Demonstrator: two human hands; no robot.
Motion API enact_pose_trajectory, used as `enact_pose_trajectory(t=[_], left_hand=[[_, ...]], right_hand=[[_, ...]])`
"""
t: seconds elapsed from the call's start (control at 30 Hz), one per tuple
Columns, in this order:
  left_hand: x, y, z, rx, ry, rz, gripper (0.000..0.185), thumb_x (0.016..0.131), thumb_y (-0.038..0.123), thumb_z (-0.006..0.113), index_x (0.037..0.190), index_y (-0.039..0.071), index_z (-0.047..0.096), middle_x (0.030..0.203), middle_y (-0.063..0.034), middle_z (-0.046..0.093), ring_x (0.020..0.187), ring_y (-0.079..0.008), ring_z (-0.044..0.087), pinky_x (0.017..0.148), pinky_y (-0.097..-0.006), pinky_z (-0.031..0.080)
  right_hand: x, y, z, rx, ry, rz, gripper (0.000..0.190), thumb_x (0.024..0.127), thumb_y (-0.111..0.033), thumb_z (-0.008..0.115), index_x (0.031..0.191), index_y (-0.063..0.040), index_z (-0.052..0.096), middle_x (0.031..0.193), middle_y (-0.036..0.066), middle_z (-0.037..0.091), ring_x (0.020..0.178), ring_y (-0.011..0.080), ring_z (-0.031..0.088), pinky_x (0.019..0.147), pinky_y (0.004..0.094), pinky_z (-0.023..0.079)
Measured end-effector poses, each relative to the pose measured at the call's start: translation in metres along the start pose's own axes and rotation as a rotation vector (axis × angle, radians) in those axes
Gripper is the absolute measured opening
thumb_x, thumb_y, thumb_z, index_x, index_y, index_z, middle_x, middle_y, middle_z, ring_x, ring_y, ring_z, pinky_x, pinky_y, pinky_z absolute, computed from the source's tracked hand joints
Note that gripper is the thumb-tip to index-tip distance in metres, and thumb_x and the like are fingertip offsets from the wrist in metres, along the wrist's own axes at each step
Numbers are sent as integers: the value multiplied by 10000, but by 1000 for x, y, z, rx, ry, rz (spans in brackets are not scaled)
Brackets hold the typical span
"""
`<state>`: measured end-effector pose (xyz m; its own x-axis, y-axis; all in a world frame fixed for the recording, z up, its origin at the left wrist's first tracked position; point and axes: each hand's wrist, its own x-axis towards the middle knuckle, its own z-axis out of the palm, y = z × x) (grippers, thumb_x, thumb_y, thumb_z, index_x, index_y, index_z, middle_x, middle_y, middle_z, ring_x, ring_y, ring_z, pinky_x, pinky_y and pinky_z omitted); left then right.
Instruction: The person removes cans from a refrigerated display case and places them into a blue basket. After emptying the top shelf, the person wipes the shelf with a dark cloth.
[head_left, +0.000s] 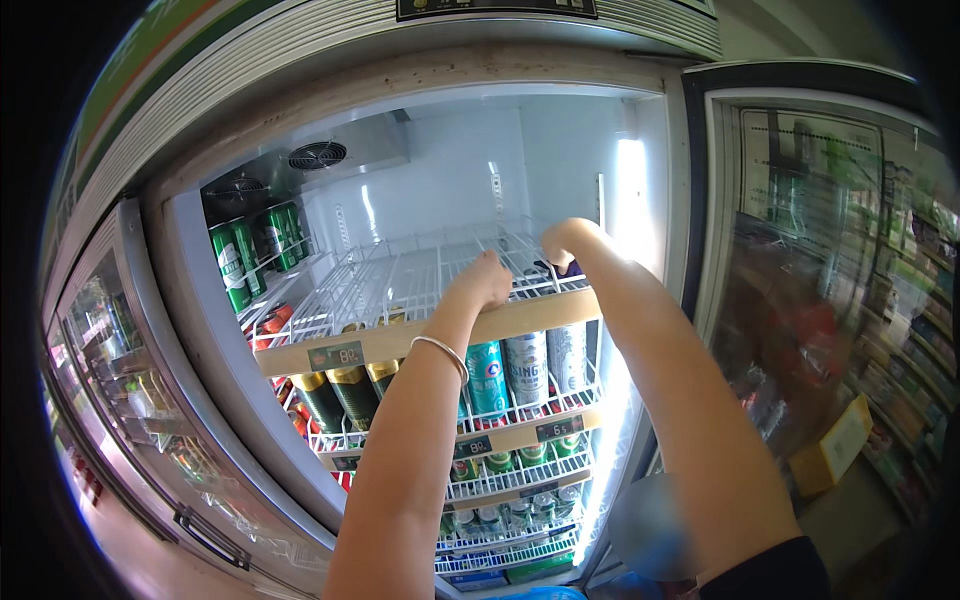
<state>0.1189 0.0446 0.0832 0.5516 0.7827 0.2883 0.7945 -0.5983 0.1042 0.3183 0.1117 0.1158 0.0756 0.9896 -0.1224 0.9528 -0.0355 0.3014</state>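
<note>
Inside an open drinks fridge, the top white wire shelf (397, 274) lies in front of both hands. My left hand (484, 281) is curled at the shelf's front edge, just above its beige price rail (517, 318); its fingertips are mostly hidden. A silver bangle (448, 358) circles the left wrist. Further right, my right hand (568, 241) bends downward by the shelf's front right corner. Under its fingers shows a small dark purple item (571, 268), too covered to name. Below the rail stand a teal can (487, 379) and a silver-white can (527, 369).
Green cans (238, 262) stand at the shelf's left. Black-and-gold cans (352, 396) fill part of the shelf beneath. A lit strip (632, 191) runs down the right inner wall. The glass door (810, 247) stands swung out at right. Fan grilles (317, 155) sit at top left.
</note>
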Motion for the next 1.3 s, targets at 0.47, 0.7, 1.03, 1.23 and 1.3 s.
enact_pose_trajectory(t=[0.47, 0.7, 1.03, 1.23, 1.3], left_hand=[[-9, -15, 2, 48, -6, -33, 343, 917, 58, 466, 1184, -23, 666, 1386, -245, 503, 1282, -410, 502, 1039, -440, 477], [9, -37, 14, 307, 21, 158, 311, 921, 101, 471, 1092, -33, 694, 1301, -266, 571, 1200, -383, 574, 981, -448, 503], [-3, -39, 24, -234, 717, 89, 331, 975, 207, 431, 1145, -15, 609, 1093, -253, 646, 1044, -438, 594, 910, -483, 490], [-63, -44, 13, -73, 1035, 301, 292, 975, 219, 457, 1096, 16, 629, 1048, -187, 675, 991, -381, 621, 941, -466, 460], [-81, -54, 26, 85, 1186, 302, 273, 974, 214, 465, 1049, 28, 650, 1014, -165, 687, 972, -359, 630, 971, -464, 434]], right_hand=[[-100, -31, -7, -504, 830, 325, 191, 828, -112, 619, 973, -72, 736, 1079, 87, 636, 1026, 234, 611, 810, 400, 553], [-117, -58, -11, -354, 588, 304, 197, 822, -165, 677, 996, -135, 767, 1009, 63, 741, 943, 234, 711, 761, 373, 579], [-152, -83, 31, 572, 636, 52, 204, 862, -139, 597, 975, -59, 747, 966, 153, 718, 889, 311, 694, 813, 393, 553], [-155, -93, 101, 807, 1265, -73, 228, 892, -161, 581, 1079, -77, 679, 1064, 136, 672, 954, 335, 653, 854, 424, 522], [-141, -126, 130, 709, 1429, -121, 360, 903, -117, 567, 1256, -50, 560, 1305, 182, 548, 1238, 364, 505, 1050, 462, 401]])
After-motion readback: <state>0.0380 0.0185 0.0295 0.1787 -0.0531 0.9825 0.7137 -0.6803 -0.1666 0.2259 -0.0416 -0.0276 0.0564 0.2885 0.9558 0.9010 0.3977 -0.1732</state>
